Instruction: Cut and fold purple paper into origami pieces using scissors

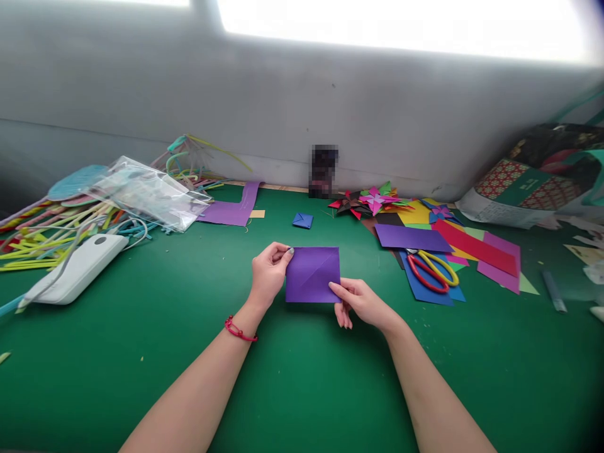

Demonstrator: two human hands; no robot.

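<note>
Pinches purple sheet [312, 275] w/ both hands, thumb against fingers on each side; grip closed down on paper, no gap obs. at either thumb. W/ L hand [270, 269]: takes hold nr. upper L corner, thumb at front edge, other fingers curled beside/behind. W/ R hand [362, 302]: takes hold low on R edge, thumb laid on near face, fingers behind; shows some fingertips below lower R corner. Cannot tell finger spread behind sheet.

Sits centrally btwn hands, over green table [292, 384]; cannot tell if lower edge touches. Presents broad face to viewer, top edge approx. level, sides approx. upright. Bears faint diag. crease, lower L to upper R. Looks approx. square; cannot assign long axis.

Wears red bracelet [240, 331] on L wrist. Beyond sheet, well apart: small blue folded piece [302, 221]. To R: scissors [415, 277] w/ red & yellow handles, lying on blue paper [422, 293], partly under purple strip [413, 238]; farther R, red strip [476, 248]. Behind these, paper flowers [375, 200]. To L: purple offcut [229, 212], just beside clear plastic bag [153, 192]; nearer, white device [78, 270] w/ cord.
</note>
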